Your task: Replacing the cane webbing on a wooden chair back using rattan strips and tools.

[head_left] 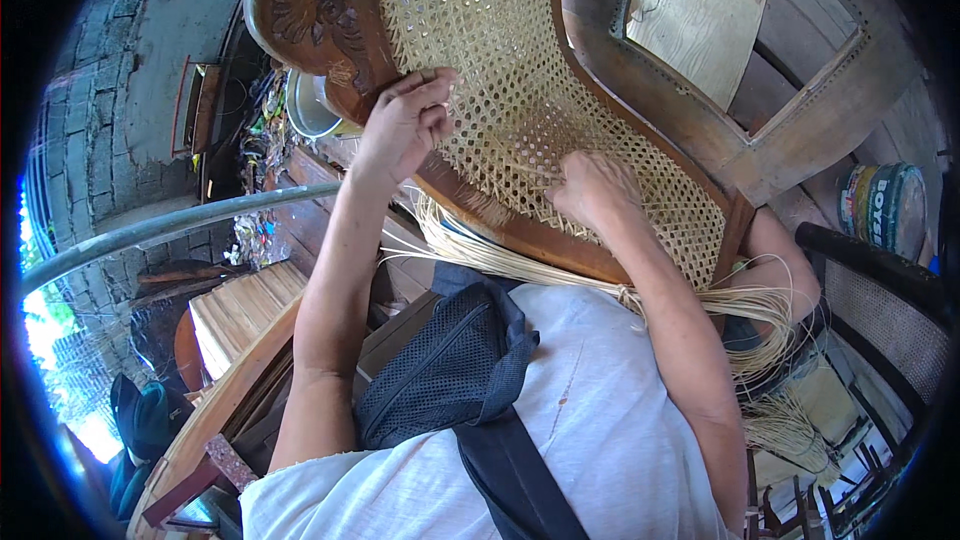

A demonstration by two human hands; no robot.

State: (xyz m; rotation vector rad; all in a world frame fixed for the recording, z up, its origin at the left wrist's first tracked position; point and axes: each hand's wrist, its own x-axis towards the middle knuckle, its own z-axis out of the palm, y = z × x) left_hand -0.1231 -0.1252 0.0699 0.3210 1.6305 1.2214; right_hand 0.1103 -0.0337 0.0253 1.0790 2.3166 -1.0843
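Observation:
A carved brown wooden chair frame (535, 236) lies tilted before me, its woven cane panel (480, 15) running down the middle. My left hand (410, 125) is at the panel's left edge near the carved flower, with fingers curled in and pinched; whatever is between the fingertips is too small to make out. Further right, my right hand (598, 185) rests closed against the weave, beside a darker, denser patch. What its fingers hold is hidden. Frayed cane ends stick out along the left edge of the panel. A bundle of loose cane strands (455, 245) passes beneath the frame near my lap.
A second wooden frame (800, 130) with an open middle stands at upper right, near a paint can (888, 205). A grey pipe (180, 225) crosses at left. A dark chair (890, 325) is at right, and more cane strands (790, 430) lie below it.

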